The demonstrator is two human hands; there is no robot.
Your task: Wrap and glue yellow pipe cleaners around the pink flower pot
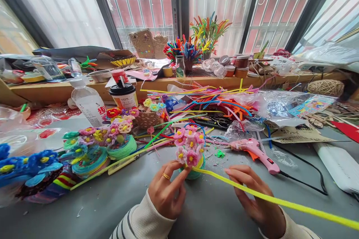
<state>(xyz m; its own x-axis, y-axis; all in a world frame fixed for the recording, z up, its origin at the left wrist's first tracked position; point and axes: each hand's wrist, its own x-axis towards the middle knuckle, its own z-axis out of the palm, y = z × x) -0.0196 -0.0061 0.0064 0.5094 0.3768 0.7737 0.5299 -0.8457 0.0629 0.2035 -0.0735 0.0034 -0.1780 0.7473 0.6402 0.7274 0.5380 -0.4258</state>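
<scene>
My left hand (pixel 166 191) grips a small teal pot (pixel 193 173) of pink pipe-cleaner flowers (pixel 189 143), fingers pinched around its base; a gold ring is on one finger. My right hand (pixel 254 194) lies under a long yellow pipe cleaner (pixel 280 201) that runs from the pot's rim off to the lower right, thumb and fingers closing round it. Both hands are low over the grey table (pixel 207 209).
A pink glue gun (pixel 254 150) with a black cord lies just beyond my right hand. Finished flower pots (pixel 92 147) stand at left, a heap of coloured pipe cleaners (pixel 213 101) behind, with a water bottle (pixel 88 102), a lidded cup (pixel 123 95), scissors and a cluttered window ledge.
</scene>
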